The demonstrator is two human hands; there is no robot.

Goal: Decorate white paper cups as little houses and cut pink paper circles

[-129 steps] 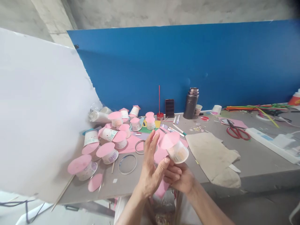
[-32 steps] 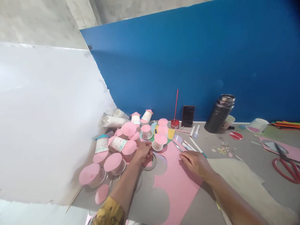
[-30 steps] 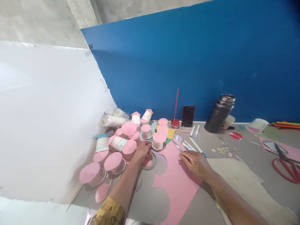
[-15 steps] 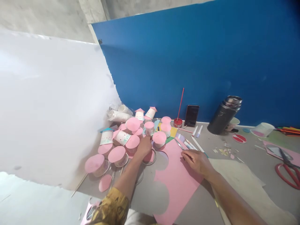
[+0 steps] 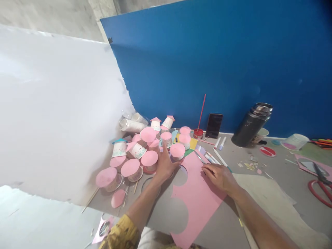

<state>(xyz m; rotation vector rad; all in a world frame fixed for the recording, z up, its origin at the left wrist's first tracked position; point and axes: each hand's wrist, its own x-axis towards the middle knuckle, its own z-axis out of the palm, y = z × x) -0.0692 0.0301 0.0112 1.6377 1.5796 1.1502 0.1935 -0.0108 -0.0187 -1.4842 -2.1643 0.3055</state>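
Note:
My left hand (image 5: 165, 164) lies with fingers stretched out over the grey table, among the upturned paper cups with pink paper discs on them (image 5: 149, 159), close to one such cup (image 5: 177, 151). It holds nothing that I can see. My right hand (image 5: 219, 174) rests palm down on a pink paper sheet (image 5: 197, 193) with round holes cut from its left edge, fingers loosely curled and pressing the sheet. A clear ring (image 5: 145, 182) lies on the table just below my left wrist.
A white board (image 5: 57, 114) leans at the left and a blue board (image 5: 223, 65) stands behind. A dark flask (image 5: 251, 124), a phone (image 5: 214, 125), a red pot with a stick (image 5: 199, 133), markers (image 5: 217, 155), a beige cloth (image 5: 272, 207) and red scissors (image 5: 320, 181) lie to the right.
The cup I held in both hands 4.3 s ago is gone from them. My left hand has shifted right off the ring and opened flat; my right hand stays on the pink sheet.

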